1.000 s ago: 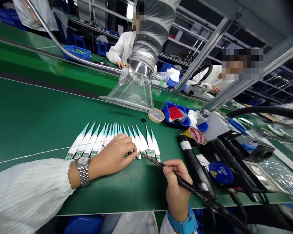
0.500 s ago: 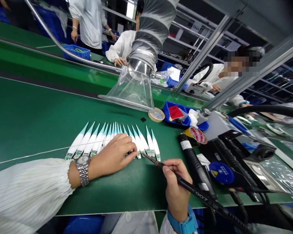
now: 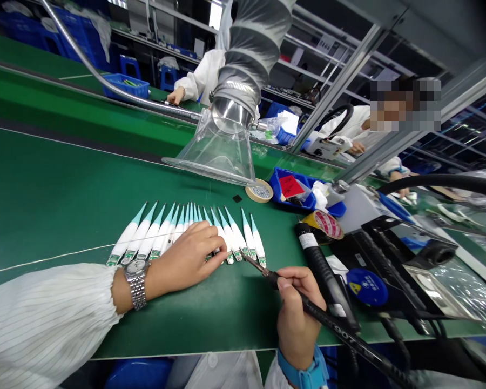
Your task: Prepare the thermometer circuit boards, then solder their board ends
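Note:
My right hand (image 3: 299, 313) grips a black soldering iron (image 3: 328, 322) like a pen. Its tip points up and left, close to the circuit-board ends of the digital thermometers (image 3: 125, 237). Several of these lie side by side, white with light-blue tips pointing away from me and green boards facing me. Across the middle of the row rests my left hand (image 3: 198, 251), thumb and fingers closed together and hiding some thermometers. A thin solder wire (image 3: 65, 254) runs from the left into this hand; its end is hidden.
Above the row hangs a clear extractor hood (image 3: 218, 154). Behind on the right are a tape roll (image 3: 270, 190) and blue bin (image 3: 275, 181). A black cylindrical tool (image 3: 319, 270) lies right of my right hand, beside dark equipment (image 3: 360, 248). Co-workers sit across the bench.
My right hand and the soldering iron have shifted slightly right. My left hand stays put. A standing person at the back left has left the view; a seated co-worker's hand has moved left.

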Action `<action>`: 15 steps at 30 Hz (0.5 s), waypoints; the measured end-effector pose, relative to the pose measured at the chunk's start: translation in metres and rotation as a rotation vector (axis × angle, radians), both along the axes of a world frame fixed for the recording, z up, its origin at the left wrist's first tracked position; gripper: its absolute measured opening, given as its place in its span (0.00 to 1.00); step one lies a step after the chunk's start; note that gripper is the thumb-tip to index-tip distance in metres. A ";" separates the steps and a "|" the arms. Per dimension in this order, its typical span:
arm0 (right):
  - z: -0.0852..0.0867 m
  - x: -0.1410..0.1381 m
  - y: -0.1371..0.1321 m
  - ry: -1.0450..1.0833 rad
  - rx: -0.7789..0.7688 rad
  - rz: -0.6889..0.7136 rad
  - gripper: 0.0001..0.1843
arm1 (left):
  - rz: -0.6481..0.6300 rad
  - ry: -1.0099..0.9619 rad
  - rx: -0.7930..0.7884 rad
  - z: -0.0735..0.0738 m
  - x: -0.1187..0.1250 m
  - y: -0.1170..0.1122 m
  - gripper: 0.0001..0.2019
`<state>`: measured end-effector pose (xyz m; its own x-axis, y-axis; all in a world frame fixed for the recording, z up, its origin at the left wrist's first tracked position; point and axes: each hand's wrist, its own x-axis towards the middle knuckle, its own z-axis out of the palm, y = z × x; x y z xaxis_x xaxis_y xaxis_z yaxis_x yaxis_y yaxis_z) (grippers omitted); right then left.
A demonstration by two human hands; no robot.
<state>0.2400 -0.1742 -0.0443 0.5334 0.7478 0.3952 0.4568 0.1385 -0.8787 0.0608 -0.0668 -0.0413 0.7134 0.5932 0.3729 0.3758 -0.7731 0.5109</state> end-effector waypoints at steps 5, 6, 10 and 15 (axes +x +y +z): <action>0.004 -0.002 0.001 -0.023 -0.037 0.020 0.06 | 0.011 -0.008 -0.014 0.002 0.001 -0.001 0.07; 0.004 -0.002 0.001 -0.024 -0.042 0.023 0.06 | 0.013 -0.006 -0.015 0.002 0.001 -0.001 0.07; 0.003 -0.001 0.000 -0.015 -0.032 0.017 0.06 | 0.020 -0.010 -0.010 0.003 0.001 -0.001 0.07; -0.003 0.001 -0.001 0.026 0.009 -0.032 0.06 | 0.030 -0.039 -0.004 0.003 0.000 -0.003 0.08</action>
<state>0.2407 -0.1747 -0.0469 0.5673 0.7266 0.3876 0.4387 0.1317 -0.8889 0.0612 -0.0699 -0.0384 0.6806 0.6157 0.3972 0.3787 -0.7597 0.5287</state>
